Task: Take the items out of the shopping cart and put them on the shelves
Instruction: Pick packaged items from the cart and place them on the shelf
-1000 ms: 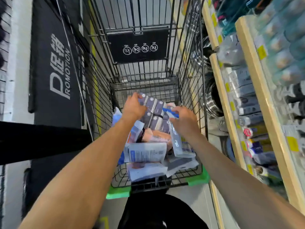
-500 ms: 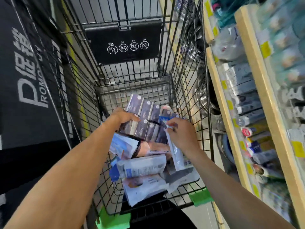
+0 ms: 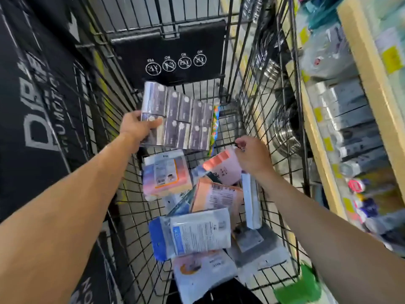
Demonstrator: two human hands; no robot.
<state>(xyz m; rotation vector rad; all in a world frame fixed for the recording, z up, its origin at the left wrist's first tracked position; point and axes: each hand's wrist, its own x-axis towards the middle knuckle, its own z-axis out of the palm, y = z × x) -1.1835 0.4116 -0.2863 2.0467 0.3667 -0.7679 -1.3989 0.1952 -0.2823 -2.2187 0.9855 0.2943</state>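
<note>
Multipack (image 3: 177,119): I saw a dark, shiny pack of small boxes, lifted above the other goods inside the cart (image 3: 258,110), near its far end.
Left hand (image 3: 137,126): fingers curled round the multipack's left edge, thumb on its face.
Right hand (image 3: 252,157): fingertips pinched the top of a pink pack (image 3: 221,166), which lay tilted on the pile.
Pile: a blue-and-white pouch (image 3: 197,235), an orange pack (image 3: 217,197) and other packets lay overlapping on the cart floor.
Shelves (image 3: 320,148): just right of the cart, I saw them stocked with boxes and bottles, blurred.
</note>
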